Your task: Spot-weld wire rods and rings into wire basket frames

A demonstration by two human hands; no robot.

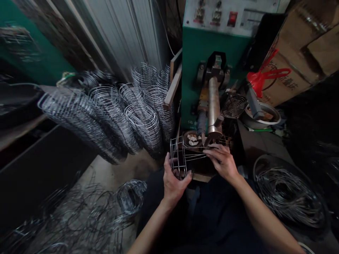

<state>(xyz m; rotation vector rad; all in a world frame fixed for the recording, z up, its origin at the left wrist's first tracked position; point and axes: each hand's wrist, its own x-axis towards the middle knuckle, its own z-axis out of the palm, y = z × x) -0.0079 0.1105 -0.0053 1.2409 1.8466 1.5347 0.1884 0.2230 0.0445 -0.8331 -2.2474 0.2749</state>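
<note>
My left hand [173, 178] is closed around the lower end of a small wire rack [178, 155], thumb on one side and fingers on the other. Thin wires run from this frame to the right, toward the welding machine's electrodes [208, 140]. My right hand [222, 160] pinches the wires just below the electrode tip, fingers together. Above it, a thick metal cylinder arm [214, 102] juts out from the green spot welder [192, 81]. The exact contact between wire and electrode is hidden by my fingers.
Tall stacks of bent wire frames [143, 121] stand to the left. Loose wire pieces [87, 208] litter the floor. At right are a tub of wire rings [288, 197], a metal bowl [261, 116], a round fan guard [234, 106], a red plastic item [255, 81] and cardboard boxes [296, 60].
</note>
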